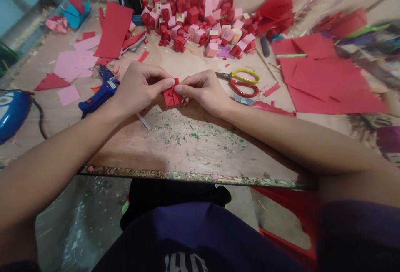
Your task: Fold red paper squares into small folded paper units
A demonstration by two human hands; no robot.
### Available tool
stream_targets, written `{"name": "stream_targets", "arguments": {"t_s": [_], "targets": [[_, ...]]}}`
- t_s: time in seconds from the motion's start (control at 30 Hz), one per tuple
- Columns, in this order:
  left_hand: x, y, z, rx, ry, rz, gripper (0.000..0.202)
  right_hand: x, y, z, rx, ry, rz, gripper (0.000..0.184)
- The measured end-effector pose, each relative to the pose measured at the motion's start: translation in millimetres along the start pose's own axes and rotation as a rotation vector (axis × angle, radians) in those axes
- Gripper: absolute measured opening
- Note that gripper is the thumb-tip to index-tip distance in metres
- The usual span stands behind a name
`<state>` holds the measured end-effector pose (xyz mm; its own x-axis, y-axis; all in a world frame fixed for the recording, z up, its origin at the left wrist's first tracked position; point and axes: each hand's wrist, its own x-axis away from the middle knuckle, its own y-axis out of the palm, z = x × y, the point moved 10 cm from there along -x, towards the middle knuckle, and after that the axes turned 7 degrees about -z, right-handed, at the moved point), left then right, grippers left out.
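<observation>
A small folded piece of red paper (pixel 171 98) is held between both hands above the middle of the table. My left hand (pixel 142 84) pinches its upper left edge between thumb and fingers. Opposite it, my right hand (pixel 204 90) grips the right side, thumb on top. Creases show on the face of the paper; its underside is hidden. Just right of my right hand lie scissors with yellow and red handles (pixel 245 76). Beside my left forearm rests a blue glue gun (pixel 101 96).
At the back is a heap of small red and pink paper cubes (pixel 193 17). Large red paper sheets (pixel 325 76) cover the right side. Pink paper pieces (pixel 73 63) and a red sheet (pixel 115 28) lie left. Green scraps (pixel 193 134) dot the table (pixel 125 151) near its front edge.
</observation>
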<state>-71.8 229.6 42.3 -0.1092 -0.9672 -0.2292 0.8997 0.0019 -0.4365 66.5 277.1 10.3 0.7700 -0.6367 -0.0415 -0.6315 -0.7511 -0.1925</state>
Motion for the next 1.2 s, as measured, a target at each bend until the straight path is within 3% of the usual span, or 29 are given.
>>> {"name": "stream_targets", "arguments": {"t_s": [0.3, 0.53, 0.73, 0.9, 1.2], "targets": [[3.3, -1.9, 17.3, -0.181, 0.072, 0.021, 0.021, 0.3, -3.4, -0.6, -0.055, -0.008, 0.043, 0.025], [2.1, 1.1, 14.1, -0.122, 0.053, -0.012, 0.021, 2.4, -3.8, -6.5, -0.035, -0.04, 0.051, 0.023], [0.5, 0.2, 19.5, -0.197, 0.107, -0.03, 0.023, 1.9, -1.5, -7.3, -0.049, -0.014, 0.047, 0.022], [-1.0, 3.4, 11.8, -0.142, 0.041, -0.069, 0.024, 2.1, -1.5, -9.3, -0.018, -0.027, 0.048, 0.019], [0.8, -1.3, 7.7, 0.003, 0.053, 0.032, 0.024, -1.3, 7.7, -10.3, 0.053, -0.029, -0.08, 0.031]]}}
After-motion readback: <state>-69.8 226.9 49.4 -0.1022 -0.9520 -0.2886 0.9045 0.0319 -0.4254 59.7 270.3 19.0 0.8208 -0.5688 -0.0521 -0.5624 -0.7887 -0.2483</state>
